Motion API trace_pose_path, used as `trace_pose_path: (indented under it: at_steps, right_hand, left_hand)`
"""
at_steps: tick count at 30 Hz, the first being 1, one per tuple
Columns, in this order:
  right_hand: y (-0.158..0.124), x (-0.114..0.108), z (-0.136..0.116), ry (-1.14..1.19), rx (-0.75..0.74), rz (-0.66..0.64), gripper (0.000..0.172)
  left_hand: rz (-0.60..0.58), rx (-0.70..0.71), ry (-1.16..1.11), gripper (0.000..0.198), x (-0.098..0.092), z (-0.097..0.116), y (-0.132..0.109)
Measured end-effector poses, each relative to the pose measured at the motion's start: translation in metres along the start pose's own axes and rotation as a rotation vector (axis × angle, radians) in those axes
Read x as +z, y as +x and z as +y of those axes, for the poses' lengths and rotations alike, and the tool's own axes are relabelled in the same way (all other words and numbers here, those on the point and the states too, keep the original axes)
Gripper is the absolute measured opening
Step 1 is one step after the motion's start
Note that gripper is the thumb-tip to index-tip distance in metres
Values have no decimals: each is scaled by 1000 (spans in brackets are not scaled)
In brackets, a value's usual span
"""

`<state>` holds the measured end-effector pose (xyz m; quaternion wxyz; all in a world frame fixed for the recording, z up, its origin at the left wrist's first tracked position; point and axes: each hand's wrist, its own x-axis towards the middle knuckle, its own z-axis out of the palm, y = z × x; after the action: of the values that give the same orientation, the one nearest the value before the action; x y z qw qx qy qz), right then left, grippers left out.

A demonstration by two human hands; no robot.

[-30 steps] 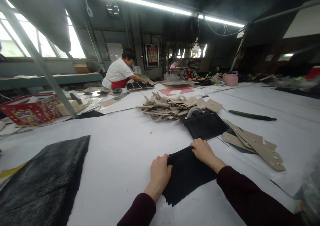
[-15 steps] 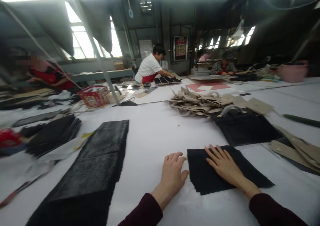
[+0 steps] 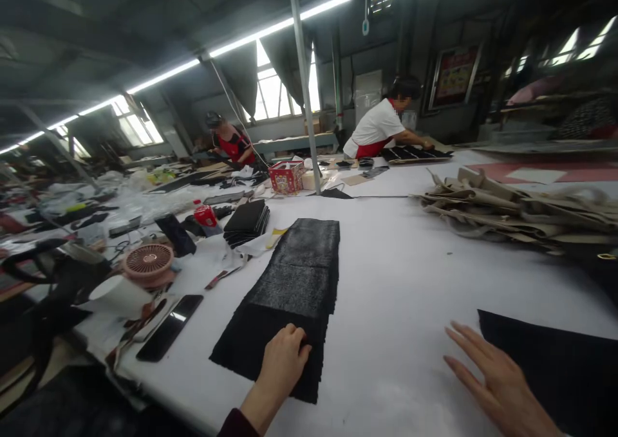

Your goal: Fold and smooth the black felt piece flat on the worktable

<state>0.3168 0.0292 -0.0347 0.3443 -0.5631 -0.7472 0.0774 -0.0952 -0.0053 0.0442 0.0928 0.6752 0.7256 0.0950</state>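
Note:
My left hand (image 3: 281, 362) rests with curled fingers on the near end of a stack of long black fabric pieces (image 3: 290, 282) lying on the white table (image 3: 396, 276). It seems to pinch the top piece's edge. My right hand (image 3: 497, 379) lies flat with fingers spread on the bare table, just left of a separate black fabric piece (image 3: 550, 366) at the lower right. It holds nothing.
A heap of beige cut pieces (image 3: 512, 208) sits at the right. On the left edge are a phone (image 3: 168, 335), a small fan (image 3: 149, 261), a white cup (image 3: 118, 295), a red-capped bottle (image 3: 205, 213) and a black stack (image 3: 247, 221). Two people work at the far tables.
The view swung left. My left hand moved from beside the small black piece onto the long black stack. My right hand slid off the small black piece onto the table.

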Motion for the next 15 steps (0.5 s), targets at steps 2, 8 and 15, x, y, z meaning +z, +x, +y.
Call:
trace_pose_path:
  at_steps: [2,8,15]
  right_hand:
    - [4,19,-42,102,35,-93,52]
    - [18,62,-156,392,71,-356,41]
    - [51,105,-225,278,-195,-504,31]
  left_hand:
    - [-8,23,-22,13,7,-3,2]
    - [-3,26,-240,21,3,-20,10]
    - [-75,-32,-754,13,2,-48,22]
